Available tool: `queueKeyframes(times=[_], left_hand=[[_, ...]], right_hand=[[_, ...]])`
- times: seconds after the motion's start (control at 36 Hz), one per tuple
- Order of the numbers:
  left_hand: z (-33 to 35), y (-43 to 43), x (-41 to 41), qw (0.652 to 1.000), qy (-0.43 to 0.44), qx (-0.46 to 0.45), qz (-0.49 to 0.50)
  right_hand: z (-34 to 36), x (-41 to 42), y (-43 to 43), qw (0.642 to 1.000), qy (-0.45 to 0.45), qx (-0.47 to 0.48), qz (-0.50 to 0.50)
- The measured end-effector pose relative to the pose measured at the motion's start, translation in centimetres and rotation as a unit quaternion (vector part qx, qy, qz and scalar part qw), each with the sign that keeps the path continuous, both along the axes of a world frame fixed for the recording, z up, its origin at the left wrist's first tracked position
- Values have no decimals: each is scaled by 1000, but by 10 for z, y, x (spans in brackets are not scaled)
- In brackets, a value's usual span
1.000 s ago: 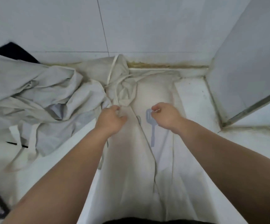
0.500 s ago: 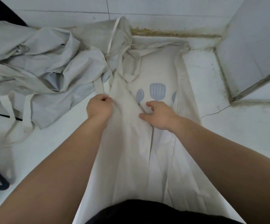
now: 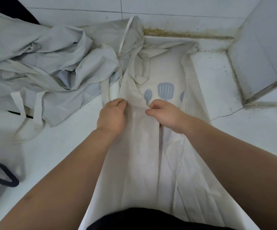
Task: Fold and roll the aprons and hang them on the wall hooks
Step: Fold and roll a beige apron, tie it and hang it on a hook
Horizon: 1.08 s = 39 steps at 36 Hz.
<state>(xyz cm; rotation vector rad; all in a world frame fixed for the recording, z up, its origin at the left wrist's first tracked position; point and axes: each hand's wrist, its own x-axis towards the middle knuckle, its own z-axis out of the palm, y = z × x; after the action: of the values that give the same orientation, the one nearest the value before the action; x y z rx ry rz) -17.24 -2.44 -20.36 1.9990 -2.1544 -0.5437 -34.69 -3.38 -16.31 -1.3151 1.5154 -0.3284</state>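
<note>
**Desk:** Head view: where is the apron?

**Photographer:** A cream apron [image 3: 141, 163] lies lengthwise on a white surface [image 3: 59, 146], stretching from the person's waist to the foot of a tiled wall [image 3: 167, 7]. Its left side is folded in over the middle. The fold partly covers a row of blue prints, among them a spatula print [image 3: 165, 91] and a spoon print [image 3: 147, 95].

**Desk:** And the hands?

**Photographer:** Both are on the cream apron, close together and just below the prints. The left hand [image 3: 112, 113] has its fingers curled over the outer left edge of the folded flap, gripping the cloth. The right hand [image 3: 163, 113] pinches the flap's inner edge between thumb and forefinger, with the other fingers tucked in.

**Desk:** What surrounds them?

**Photographer:** A crumpled heap of grey aprons [image 3: 51, 63] lies to the left and touches the cream one near the wall. Pale ties [image 3: 38, 103] trail from the heap across the surface. A dark-rimmed basket [image 3: 0, 176] is cut off by the lower left edge. A dark garment [image 3: 142, 216] on the person overlaps the apron's near end at the bottom. Brownish grime [image 3: 184, 33] lines the seam where the surface meets the wall. A pale panel [image 3: 267, 47] stands at the right.
</note>
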Motion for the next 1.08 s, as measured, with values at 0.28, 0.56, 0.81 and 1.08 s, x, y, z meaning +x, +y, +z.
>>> queueKeyframes(times=[0.28, 0.56, 0.81, 1.08], left_hand=[[5, 1, 2, 999, -36, 30, -23], [17, -2, -20, 989, -114, 95, 4], [21, -2, -48, 970, -207, 119, 56], [34, 32, -109, 991, 116, 57, -14]], right_hand=[[-1, 17, -5, 932, -263, 188, -162], [26, -22, -11, 952, -204, 171, -154], [52, -102, -21, 919, 96, -154, -349], [41, -125, 15, 950, 153, -133, -236]])
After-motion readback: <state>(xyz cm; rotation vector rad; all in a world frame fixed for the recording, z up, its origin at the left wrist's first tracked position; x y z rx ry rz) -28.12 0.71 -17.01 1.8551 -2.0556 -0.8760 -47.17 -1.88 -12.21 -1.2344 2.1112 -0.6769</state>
